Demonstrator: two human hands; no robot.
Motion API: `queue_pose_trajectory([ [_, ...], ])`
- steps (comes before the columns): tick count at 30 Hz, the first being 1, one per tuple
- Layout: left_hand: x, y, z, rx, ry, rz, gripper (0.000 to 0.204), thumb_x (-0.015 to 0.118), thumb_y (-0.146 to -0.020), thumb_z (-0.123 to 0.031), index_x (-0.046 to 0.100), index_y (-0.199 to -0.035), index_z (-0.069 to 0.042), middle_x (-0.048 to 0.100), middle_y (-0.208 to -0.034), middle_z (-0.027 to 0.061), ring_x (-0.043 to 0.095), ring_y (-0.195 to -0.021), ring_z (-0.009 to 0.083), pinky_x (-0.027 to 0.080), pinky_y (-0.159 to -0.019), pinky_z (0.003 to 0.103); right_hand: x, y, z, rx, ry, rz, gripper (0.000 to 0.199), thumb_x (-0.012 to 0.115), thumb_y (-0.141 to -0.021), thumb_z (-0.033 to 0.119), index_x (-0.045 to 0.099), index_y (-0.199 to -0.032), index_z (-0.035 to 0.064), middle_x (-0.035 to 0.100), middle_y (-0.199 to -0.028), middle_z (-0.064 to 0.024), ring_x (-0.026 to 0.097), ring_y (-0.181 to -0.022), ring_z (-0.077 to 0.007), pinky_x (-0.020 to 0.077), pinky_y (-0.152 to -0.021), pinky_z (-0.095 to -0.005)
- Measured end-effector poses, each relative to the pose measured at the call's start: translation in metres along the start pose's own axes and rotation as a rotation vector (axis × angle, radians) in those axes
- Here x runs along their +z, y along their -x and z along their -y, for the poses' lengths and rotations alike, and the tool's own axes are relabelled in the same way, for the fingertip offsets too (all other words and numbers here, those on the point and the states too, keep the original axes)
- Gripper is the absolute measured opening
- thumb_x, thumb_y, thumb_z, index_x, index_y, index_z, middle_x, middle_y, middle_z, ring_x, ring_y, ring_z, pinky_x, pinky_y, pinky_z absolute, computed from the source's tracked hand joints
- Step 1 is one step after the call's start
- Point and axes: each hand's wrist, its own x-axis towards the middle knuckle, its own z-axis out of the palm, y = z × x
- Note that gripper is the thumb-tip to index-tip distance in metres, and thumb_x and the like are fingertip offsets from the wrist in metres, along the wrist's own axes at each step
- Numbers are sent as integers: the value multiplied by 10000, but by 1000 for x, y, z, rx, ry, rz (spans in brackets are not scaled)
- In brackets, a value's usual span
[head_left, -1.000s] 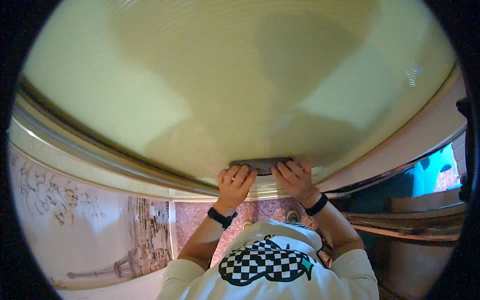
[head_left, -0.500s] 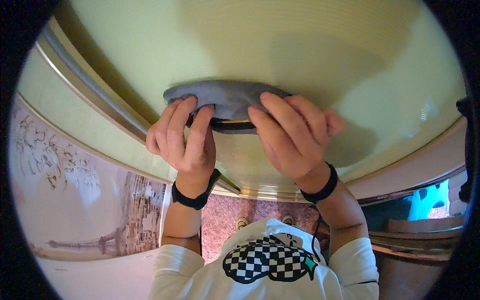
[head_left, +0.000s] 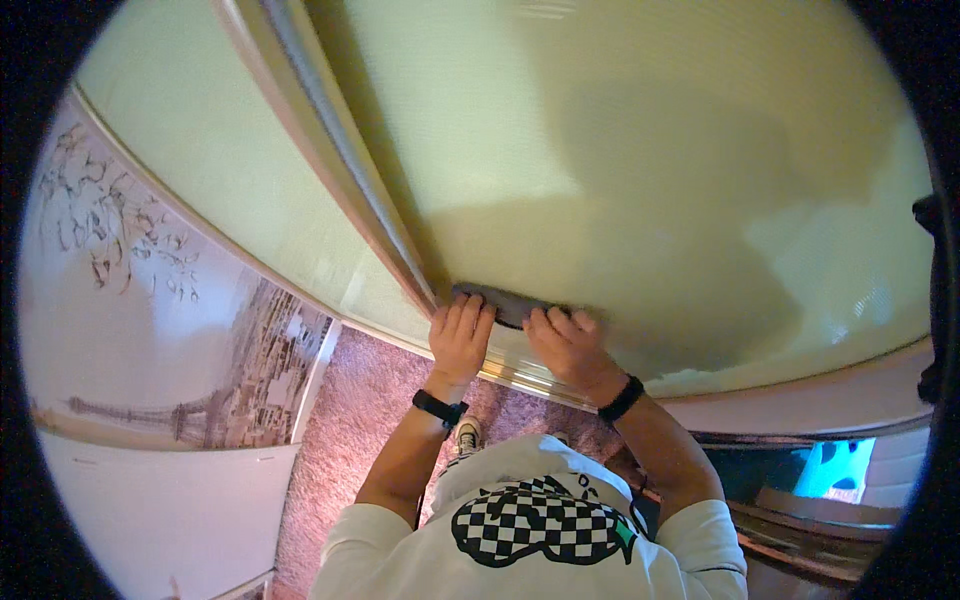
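Observation:
Pressed against the yellow-green door panel (head_left: 480, 150) is a flat grey cloth pad (head_left: 512, 306), long and rounded at its ends. My left hand (head_left: 462, 338) grips its left end, with the fingers over its face. At the right end, my right hand (head_left: 572, 350) holds it with bent fingers. The pad lies low on the panel, just above the golden bottom rail (head_left: 530, 378). Its underside against the panel is hidden.
A raised upright frame strip (head_left: 350, 150) runs down the panel left of the pad. Farther left is a white surface with a printed bridge picture (head_left: 180, 300). Pink shaggy carpet (head_left: 340, 420) lies below. A shelf with a bright blue screen (head_left: 840, 468) is at lower right.
Both hands have moved the pad down the panel toward the bottom rail. The pad now appears smaller and tilted, and the view has shifted so more carpet shows.

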Motion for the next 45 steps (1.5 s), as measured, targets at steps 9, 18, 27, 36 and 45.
queue_pose_trajectory([
  [9,-66,-97,9,-97,-105,-329,213,593,-698,-82,627,-908,-72,618,-976,62,597,-932,233,399,-803,337,-48,-80,-29,96,81,-311,199,682,-711,150,681,-911,157,623,-1023,17,539,-905,-140,321,-739,-326],
  [18,47,61,-23,-157,-40,174,163,538,-716,-137,577,-860,-71,557,-917,69,568,-898,225,417,-799,367,58,51,28,-115,-131,137,129,602,-744,147,641,-826,56,604,-949,-61,551,-877,-187,393,-699,-331],
  [27,-2,-1,-27,-327,19,-79,198,597,-703,-87,604,-900,-88,578,-966,52,577,-900,212,418,-774,354,-5,-8,-6,-15,-91,-37,223,578,-747,177,666,-933,90,605,-1011,-29,530,-937,-186,373,-742,-349],
  [36,33,37,-43,-322,118,-21,171,589,-716,-110,599,-886,-103,576,-990,55,568,-931,227,408,-763,360,22,45,-1,-177,-7,103,198,581,-738,193,663,-889,96,604,-961,-24,532,-904,-172,360,-727,-329],
  [45,45,45,-69,-392,134,5,210,628,-692,-96,580,-895,-114,577,-977,43,555,-918,230,398,-765,365,10,60,-6,-94,-118,178,211,569,-751,179,654,-918,82,615,-998,-44,548,-893,-183,373,-717,-329],
])
